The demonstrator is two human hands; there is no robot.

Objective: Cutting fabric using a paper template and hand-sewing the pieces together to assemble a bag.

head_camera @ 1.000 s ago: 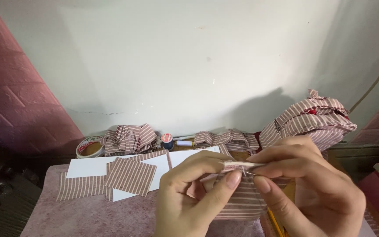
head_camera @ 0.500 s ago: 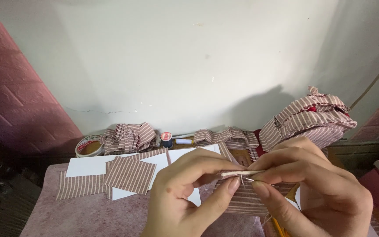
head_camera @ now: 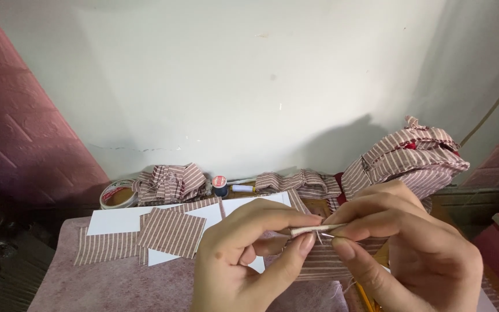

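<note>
My left hand (head_camera: 248,254) pinches one end of a small folded strip of striped fabric (head_camera: 309,230) between thumb and forefinger. My right hand (head_camera: 402,242) pinches the other end of that strip, with a thin needle (head_camera: 326,234) showing just under it. Both hands hover over a larger striped cloth piece (head_camera: 319,263) on the table. A yellow pencil (head_camera: 365,297) pokes out below my right hand.
Striped fabric squares (head_camera: 171,231) lie on white paper sheets (head_camera: 116,219) on a mauve table cover (head_camera: 111,286). A tape roll (head_camera: 116,193), a thread spool (head_camera: 219,186) and bunched striped cloth (head_camera: 171,182) line the wall. A striped fabric heap (head_camera: 411,156) sits at the right.
Both hands have shifted slightly lower and closer together on the folded strip; the strip now looks more tightly folded. The view has tilted a little.
</note>
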